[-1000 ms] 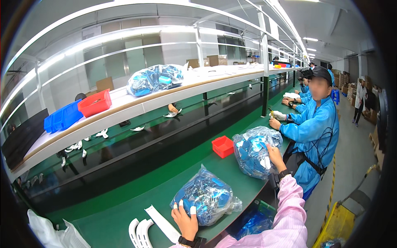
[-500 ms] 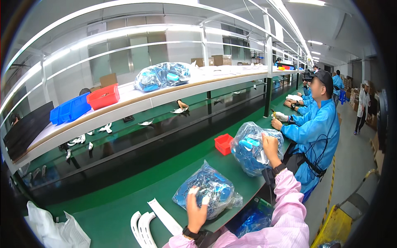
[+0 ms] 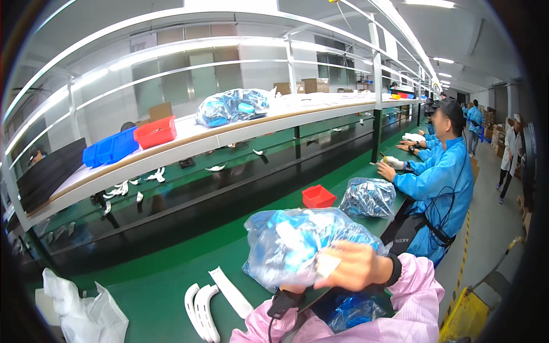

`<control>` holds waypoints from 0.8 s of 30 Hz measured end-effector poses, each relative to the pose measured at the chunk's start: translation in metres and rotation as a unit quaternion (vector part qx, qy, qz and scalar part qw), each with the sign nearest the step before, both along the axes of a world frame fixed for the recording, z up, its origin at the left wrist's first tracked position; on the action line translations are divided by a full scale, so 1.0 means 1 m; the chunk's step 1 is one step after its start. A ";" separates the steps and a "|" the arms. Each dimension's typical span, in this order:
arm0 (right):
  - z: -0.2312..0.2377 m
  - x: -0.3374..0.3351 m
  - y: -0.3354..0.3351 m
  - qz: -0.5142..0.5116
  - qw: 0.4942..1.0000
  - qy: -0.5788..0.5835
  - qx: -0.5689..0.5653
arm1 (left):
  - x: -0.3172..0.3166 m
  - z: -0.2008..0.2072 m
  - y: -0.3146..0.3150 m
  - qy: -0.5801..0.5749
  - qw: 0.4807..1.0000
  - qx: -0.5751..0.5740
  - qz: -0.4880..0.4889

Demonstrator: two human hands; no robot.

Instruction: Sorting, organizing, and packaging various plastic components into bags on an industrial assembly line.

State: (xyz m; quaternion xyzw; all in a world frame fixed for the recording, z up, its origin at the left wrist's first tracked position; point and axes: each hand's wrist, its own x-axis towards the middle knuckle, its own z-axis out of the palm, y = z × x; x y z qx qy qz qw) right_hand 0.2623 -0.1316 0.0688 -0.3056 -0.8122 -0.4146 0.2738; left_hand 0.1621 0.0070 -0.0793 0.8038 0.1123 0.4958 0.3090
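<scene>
In front of me is a bulging clear plastic bag of blue parts. My right hand, closed and slightly blurred, grips the bag's near right side. A pale patch shows at its fingertips. My left hand lies behind the bag's lower edge; only its wrist shows, so its fingers are hidden. A second clear bag with blue and silvery contents rests on the green bench, beyond my right hand and apart from it.
A small red bin sits beyond the held bag. White curved plastic pieces and crumpled white wrapping lie at left. The raised shelf carries blue and red bins plus another bag. A co-worker in blue sits at right.
My right hand has moved left and nearer, from beside the red bin to the bag in front of me. My left hand's fingers, visible on a bag before, are now covered by the bag.
</scene>
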 end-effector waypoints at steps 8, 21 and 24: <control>-0.041 -0.029 -0.021 -0.077 0.948 0.299 -0.079 | -0.065 -0.035 0.039 -0.050 0.992 -0.107 -0.035; -0.126 -0.062 0.016 0.417 0.206 0.777 -0.425 | -0.126 -0.053 0.071 -0.137 0.932 -0.296 -0.157; -0.187 -0.037 0.038 0.574 0.065 0.709 -0.404 | -0.133 -0.059 0.072 -0.155 0.908 -0.344 -0.183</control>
